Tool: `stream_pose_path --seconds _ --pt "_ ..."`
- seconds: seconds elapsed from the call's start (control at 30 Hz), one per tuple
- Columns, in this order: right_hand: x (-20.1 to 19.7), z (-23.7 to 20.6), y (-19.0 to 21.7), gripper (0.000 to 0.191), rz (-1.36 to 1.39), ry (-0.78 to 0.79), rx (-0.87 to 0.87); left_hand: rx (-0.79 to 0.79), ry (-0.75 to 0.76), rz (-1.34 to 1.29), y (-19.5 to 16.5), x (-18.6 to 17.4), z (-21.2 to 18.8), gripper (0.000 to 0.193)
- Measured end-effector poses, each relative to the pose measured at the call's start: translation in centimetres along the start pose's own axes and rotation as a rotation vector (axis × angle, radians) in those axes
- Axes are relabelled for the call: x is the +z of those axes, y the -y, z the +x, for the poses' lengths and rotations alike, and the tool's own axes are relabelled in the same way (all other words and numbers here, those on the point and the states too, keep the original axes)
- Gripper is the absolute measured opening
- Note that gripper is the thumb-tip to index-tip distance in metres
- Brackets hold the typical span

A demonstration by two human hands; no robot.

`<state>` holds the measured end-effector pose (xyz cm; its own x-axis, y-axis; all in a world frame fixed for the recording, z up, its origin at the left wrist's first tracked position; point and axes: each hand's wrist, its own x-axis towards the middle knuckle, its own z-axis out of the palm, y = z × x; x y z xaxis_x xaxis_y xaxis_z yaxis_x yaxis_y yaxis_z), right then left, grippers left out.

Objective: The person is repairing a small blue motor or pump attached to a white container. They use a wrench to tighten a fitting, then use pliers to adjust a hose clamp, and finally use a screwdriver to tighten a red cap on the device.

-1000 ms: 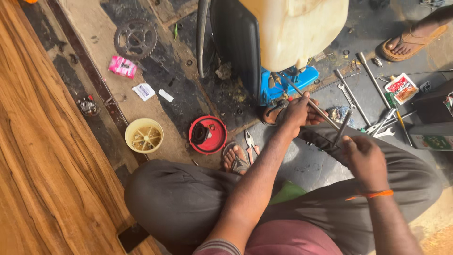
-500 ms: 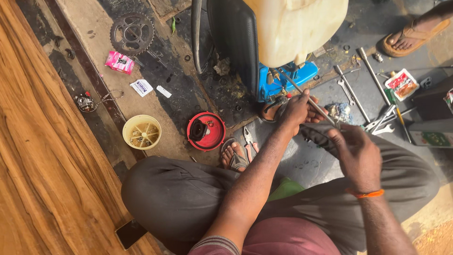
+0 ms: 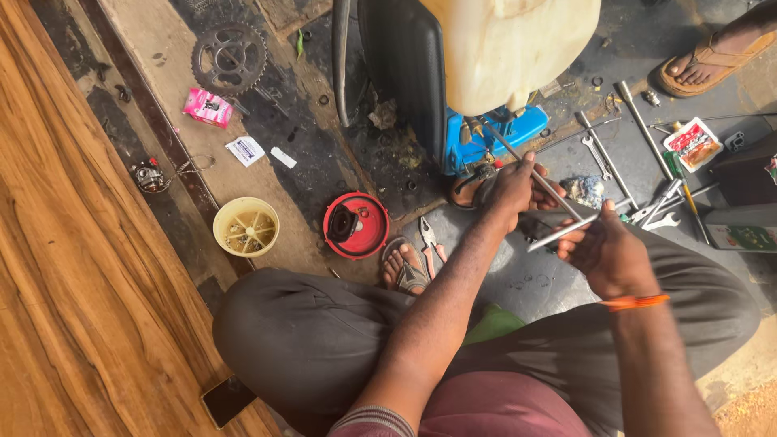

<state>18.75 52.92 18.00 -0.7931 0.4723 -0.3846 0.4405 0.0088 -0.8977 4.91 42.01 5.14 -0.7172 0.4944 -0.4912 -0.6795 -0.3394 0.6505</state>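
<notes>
Steel T-wrench between hands: left grips shaft, right apparently closed on crossbar.

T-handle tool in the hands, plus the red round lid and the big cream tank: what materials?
The long silver T-handle wrench, gripped by both the left hand and the right hand, looks like bare steel: bright grey sheen. The red round lid looks like moulded plastic, matte. The large cream tank seems translucent plastic, its surface glowing in the light.
</notes>
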Motion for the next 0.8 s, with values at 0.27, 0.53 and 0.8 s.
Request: stream_pose_path --seconds 0.27,0.53,0.8 --pt "-0.6 -2.9 3.5 0.067 -1.298 -0.296 -1.184 -0.048 0.010 0.012 -0.7 0.2 -0.1 0.045" --pt "1.4 -2.8 3.4 0.041 -0.962 -0.067 -0.454 -0.075 -0.055 -0.034 -0.4 0.2 -0.5 0.044" --pt "1.9 2.7 1.8 0.045 -0.875 0.232 -0.446 0.620 -1.045 0.992 -4.1 -2.8 -3.2 0.054"
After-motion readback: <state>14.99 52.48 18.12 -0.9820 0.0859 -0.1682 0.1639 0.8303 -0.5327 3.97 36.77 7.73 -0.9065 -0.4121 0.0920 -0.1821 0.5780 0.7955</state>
